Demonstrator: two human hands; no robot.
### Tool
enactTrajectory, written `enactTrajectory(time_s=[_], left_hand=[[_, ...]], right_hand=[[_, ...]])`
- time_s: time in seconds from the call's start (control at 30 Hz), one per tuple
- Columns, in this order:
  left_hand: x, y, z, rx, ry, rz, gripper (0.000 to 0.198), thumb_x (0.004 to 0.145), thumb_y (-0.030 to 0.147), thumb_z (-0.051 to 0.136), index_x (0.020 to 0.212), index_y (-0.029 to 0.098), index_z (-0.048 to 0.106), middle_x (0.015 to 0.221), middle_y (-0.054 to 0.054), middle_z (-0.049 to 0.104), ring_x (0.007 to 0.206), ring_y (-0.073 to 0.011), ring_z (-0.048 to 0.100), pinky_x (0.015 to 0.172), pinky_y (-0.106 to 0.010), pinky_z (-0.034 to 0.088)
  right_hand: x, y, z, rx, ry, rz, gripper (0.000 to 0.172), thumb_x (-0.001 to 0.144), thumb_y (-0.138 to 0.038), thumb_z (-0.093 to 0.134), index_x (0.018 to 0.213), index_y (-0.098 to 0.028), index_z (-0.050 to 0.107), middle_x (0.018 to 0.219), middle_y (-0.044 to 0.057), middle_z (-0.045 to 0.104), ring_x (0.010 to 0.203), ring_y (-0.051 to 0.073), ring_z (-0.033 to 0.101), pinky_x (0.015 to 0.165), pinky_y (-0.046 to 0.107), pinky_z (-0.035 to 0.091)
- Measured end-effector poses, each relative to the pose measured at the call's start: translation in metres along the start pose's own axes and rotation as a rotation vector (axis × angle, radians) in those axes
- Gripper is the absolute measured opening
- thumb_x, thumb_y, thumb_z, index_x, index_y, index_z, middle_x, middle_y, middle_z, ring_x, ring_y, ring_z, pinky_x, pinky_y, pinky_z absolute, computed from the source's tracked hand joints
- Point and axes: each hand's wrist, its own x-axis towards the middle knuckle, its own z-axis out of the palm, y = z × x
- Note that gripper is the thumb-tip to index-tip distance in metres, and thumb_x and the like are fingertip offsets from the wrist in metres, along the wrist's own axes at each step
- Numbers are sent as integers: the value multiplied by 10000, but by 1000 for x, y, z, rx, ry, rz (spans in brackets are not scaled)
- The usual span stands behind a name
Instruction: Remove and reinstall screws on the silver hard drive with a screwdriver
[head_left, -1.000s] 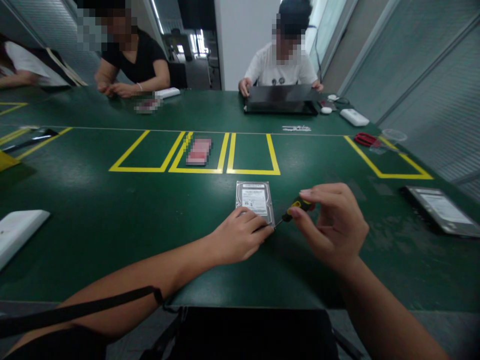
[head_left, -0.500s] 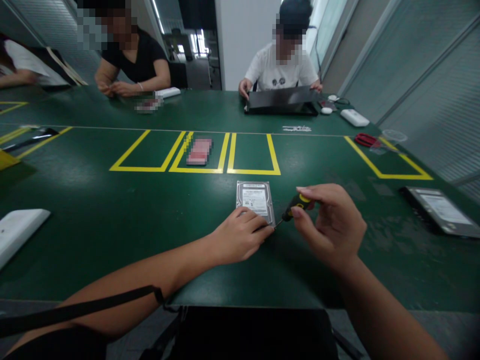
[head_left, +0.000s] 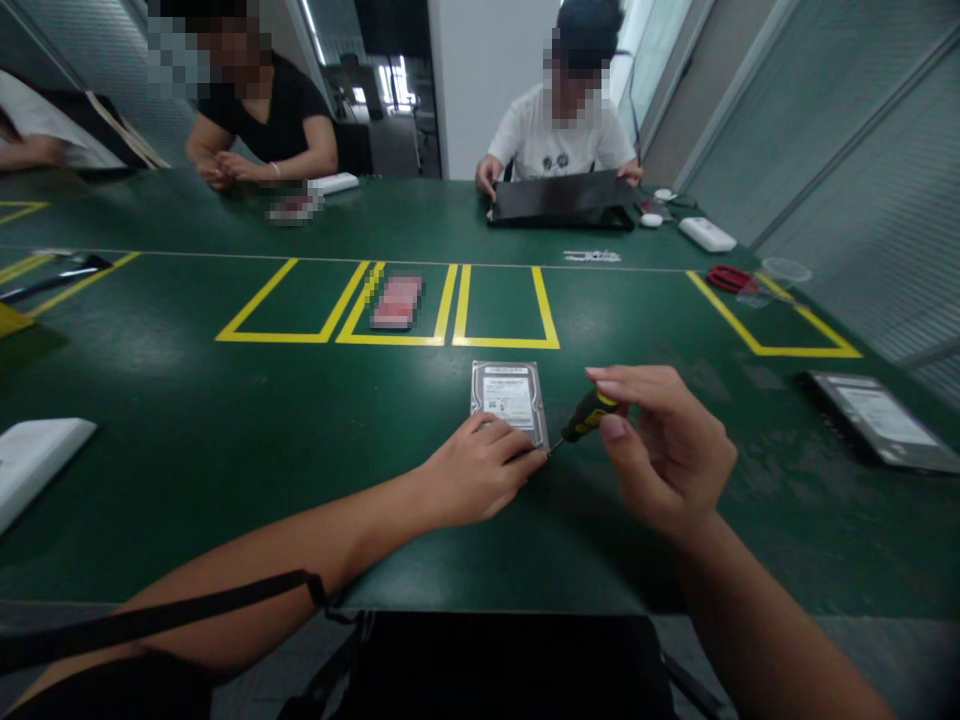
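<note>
A silver hard drive (head_left: 507,393) with a white label lies flat on the green table. Across its near end rests my left hand (head_left: 484,470), fingers closed on it and covering that part. My right hand (head_left: 667,450) grips a black and yellow screwdriver (head_left: 589,415) by the handle between thumb and fingers. The screwdriver slants down to the left, its thin shaft meeting the drive's near right corner beside my left fingertips. Whether the tip sits in a screw is too small to tell.
A second drive-like box (head_left: 877,420) lies at the right. Yellow tape (head_left: 506,343) marks the table (head_left: 300,400), with a blurred pink item (head_left: 397,302) inside one outline. A white device (head_left: 37,460) is at the left. Across the table, a person (head_left: 562,140) holds a black panel (head_left: 559,200).
My right thumb and fingers have shifted on the screwdriver handle, the thumb moving slightly right. My left hand and the hard drive stay in place.
</note>
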Motion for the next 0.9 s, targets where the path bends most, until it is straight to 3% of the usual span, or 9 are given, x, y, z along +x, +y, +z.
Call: enactTrajectory(time_s=[0.67,0.9], left_hand=[[0,0,-2,17,0,11,329,957,261,511,1268,192,592,1132,-99,657,1009,-251,575,905,-429,427],[1,0,-1,13,1,6,316,956,253,510,1255,203,599,1104,-88,660,994,-245,573,908,-423,423]], right_hand=[[-2,4,4,-35,14,30,307,825,-151,696,1115,-250,671,1032,54,695,929,203,647,663,336,518],[0,2,-1,-13,-46,38,381,839,-102,637,1192,-245,655,1117,65,703,994,225,657,749,386,521]])
